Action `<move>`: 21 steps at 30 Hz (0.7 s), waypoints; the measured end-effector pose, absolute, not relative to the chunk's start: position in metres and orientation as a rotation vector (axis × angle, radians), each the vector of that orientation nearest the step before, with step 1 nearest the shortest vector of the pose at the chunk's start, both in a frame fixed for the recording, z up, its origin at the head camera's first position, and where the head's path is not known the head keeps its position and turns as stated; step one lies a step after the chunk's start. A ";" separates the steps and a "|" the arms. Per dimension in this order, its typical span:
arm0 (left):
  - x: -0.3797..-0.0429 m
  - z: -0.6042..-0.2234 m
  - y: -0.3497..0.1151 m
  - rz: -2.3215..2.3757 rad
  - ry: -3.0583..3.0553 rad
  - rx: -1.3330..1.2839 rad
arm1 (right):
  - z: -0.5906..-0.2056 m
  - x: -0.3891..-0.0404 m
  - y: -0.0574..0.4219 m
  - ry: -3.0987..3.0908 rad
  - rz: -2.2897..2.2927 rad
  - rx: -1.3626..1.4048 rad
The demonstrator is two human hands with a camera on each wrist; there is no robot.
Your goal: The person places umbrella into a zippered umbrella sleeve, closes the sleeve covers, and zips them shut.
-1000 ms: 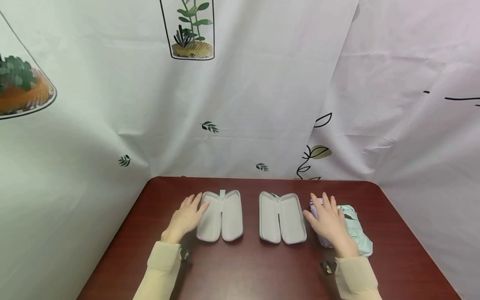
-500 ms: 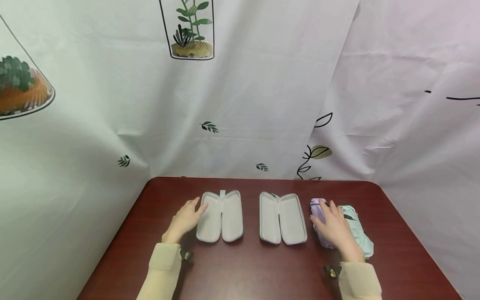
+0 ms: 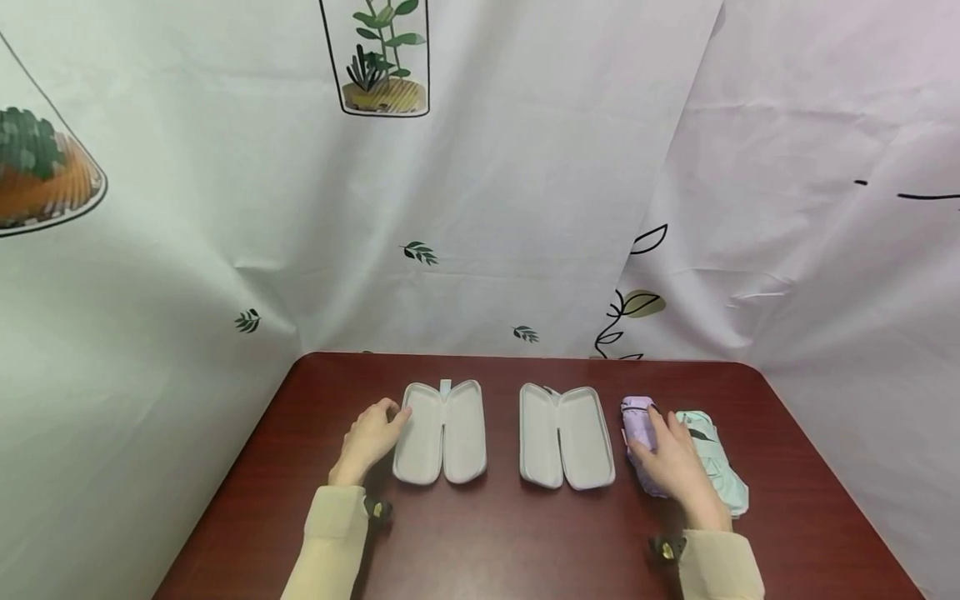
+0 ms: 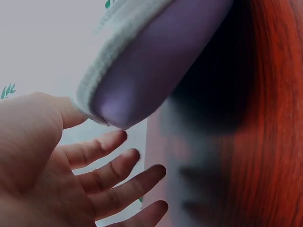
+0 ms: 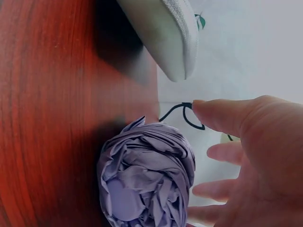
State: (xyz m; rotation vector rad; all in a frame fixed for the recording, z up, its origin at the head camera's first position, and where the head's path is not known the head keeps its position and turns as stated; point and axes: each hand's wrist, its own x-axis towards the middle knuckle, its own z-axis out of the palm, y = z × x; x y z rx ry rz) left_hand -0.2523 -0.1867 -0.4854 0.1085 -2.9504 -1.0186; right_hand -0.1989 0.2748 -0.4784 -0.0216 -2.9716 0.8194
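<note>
Red-brown wooden table (image 3: 465, 542): left hand (image 3: 369, 437) adjoins left purple-shelled oblong case (image 4: 142, 61), right hand (image 3: 675, 467) adjoins rolled purple fabric bundle (image 5: 147, 175) (both hands' fingers relaxed).

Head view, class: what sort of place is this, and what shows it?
Probably a curtained-off indoor workspace: a glossy red-brown wood-grained table, with creased white plant-printed fabric sheets hung behind and beside it.

The reddish-brown, wood-grained tabletop (image 3: 502, 542) is smooth and glossy. The rolled lilac bundle (image 5: 147, 175) and long mint-green bundle (image 3: 717, 467) are thin, creased cloth. The pale-lined oblong cases (image 3: 463, 433) (image 3: 585, 437) have smooth shells, rough fabric-like edges.
</note>
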 end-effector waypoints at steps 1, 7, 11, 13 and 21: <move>-0.253 -0.486 -0.187 -1.025 -2.948 0.112 | -0.479 -0.199 0.275 -2.971 0.822 -0.023; -0.253 -0.489 -0.187 -1.071 -2.949 0.128 | -0.483 -0.202 0.276 -2.980 0.849 -0.051; -0.254 -0.491 -0.188 -1.092 -2.940 0.138 | -0.486 -0.203 0.275 -2.972 0.837 -0.052; -0.255 -0.492 -0.188 -1.102 -2.927 0.140 | -0.488 -0.203 0.275 -2.956 0.815 -0.044; -0.258 -0.500 -0.187 -1.192 -2.830 0.134 | -0.493 -0.206 0.275 -2.960 0.787 -0.073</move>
